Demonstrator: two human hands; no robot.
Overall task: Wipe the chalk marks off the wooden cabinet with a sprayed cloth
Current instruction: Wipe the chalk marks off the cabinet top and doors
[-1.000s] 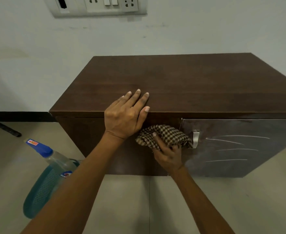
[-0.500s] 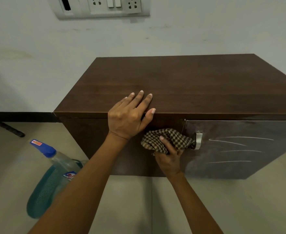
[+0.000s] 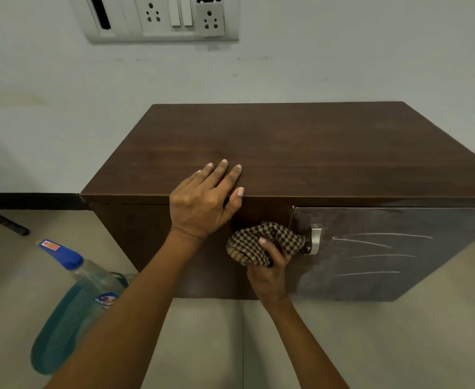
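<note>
The fingers (image 3: pixel 272 249) of the right hand (image 3: pixel 268 276) are curling round a bunched cloth (image 3: pixel 258 242), with the thumb pinching it from the front. They are pressing the wad against the front of the cabinet (image 3: pixel 314 153), just left of the door's metal handle (image 3: pixel 314 239). Balling up the soft, brown-and-cream checked weave is probably giving the person a firm pad to rub with. The left hand (image 3: pixel 202 200) is lying flat over the top's front edge, its fingers (image 3: pixel 222 175) straight and close together, the thumb set slightly apart, gripping nothing. It seems to be bracing the person as they are leaning in. The chalk marks (image 3: pixel 382 237), several thin pale streaks, are showing on the right door beyond the handle, apart from the cloth and not yet wiped. The cabinet is boxy, with dark wood grain and a smooth matte top, and its door is looking hazy and greyish. A clear spray bottle (image 3: pixel 84 279) of blue liquid, blue-capped, is sitting on the pale floor (image 3: pixel 399 346) at the left.
</note>
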